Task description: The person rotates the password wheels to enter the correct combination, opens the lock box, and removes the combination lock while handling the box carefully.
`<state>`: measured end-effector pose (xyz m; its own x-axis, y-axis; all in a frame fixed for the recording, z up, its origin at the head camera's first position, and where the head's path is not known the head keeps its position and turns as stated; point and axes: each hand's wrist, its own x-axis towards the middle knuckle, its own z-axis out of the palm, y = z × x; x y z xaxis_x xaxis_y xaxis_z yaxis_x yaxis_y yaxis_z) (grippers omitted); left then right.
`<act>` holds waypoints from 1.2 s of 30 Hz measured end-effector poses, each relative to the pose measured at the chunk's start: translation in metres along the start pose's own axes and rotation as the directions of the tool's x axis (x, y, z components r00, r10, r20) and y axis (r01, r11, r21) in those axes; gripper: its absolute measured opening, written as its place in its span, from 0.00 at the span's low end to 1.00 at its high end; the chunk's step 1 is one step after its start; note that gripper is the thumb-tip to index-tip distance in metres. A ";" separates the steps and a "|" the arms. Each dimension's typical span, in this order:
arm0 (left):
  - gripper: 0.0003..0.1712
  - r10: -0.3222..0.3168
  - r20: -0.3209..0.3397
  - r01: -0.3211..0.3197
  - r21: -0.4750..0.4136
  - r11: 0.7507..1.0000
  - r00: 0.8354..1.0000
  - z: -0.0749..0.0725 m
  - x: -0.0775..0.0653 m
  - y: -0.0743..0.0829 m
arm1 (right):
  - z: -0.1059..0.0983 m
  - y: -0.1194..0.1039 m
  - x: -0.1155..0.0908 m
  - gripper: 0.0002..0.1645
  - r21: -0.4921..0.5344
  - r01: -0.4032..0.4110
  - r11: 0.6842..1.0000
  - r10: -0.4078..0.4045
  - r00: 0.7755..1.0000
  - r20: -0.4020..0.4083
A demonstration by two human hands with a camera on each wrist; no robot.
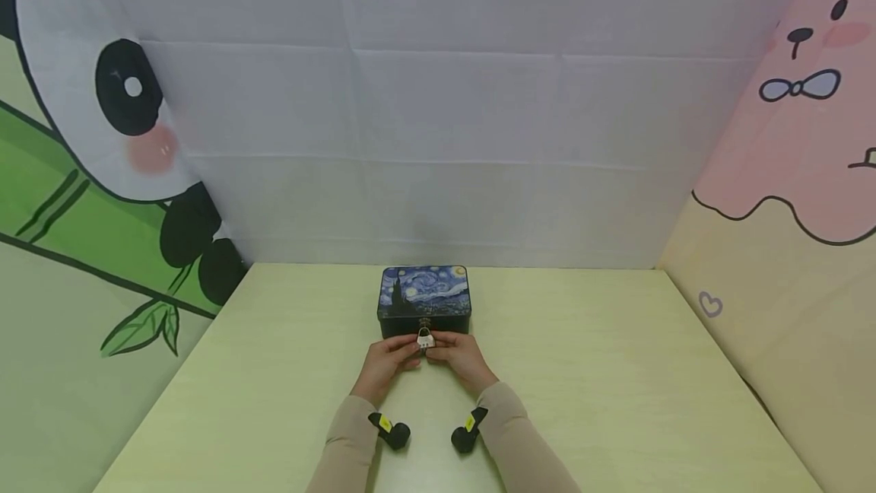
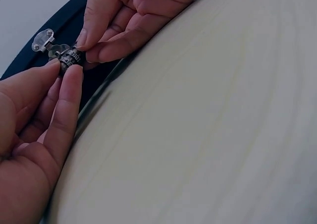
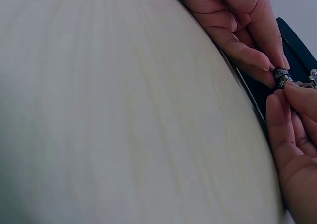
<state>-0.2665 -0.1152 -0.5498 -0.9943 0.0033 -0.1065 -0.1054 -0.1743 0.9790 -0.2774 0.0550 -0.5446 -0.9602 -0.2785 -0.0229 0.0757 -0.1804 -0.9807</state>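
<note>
So the fingertips on both sides were nearly closed, with just a little combination padlock (image 1: pixel 425 341) between them: the left hand (image 1: pixel 385 364) pinched one end, the right hand (image 1: pixel 467 358) the other. Couldn't tell whether it was locked. It sat at the metal clasp (image 2: pixel 43 39) on the front of a dark box (image 1: pixel 424 301), out on the pale table (image 1: pixel 616 371). My read: the step in hand was setting the numbered rings (image 2: pixel 71 58), and the next move called for one hand steadying the lock while the other nudged a ring. The left wrist cam showed those rings close up; from the head cam they were too tiny. Only the head view, though, got the swirly blue lid (image 1: pixel 430 287).
</note>
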 end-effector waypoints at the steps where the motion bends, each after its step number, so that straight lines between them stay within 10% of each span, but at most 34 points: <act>1: 0.16 0.002 -0.002 -0.002 0.001 1.000 1.000 0.000 0.000 0.000 | 0.000 0.000 0.000 0.26 0.002 0.000 1.000 0.000 1.000 0.000; 36: 0.15 0.009 -0.005 -0.009 -0.018 1.000 1.000 0.002 0.001 -0.001 | -0.001 0.002 0.000 0.25 0.007 0.017 1.000 -0.017 1.000 0.004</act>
<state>-0.2674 -0.1131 -0.5507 -0.9951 -0.0030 -0.0984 -0.0960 -0.1919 0.9767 -0.2772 0.0557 -0.5464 -0.9602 -0.2793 -0.0053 0.0611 -0.1917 -0.9796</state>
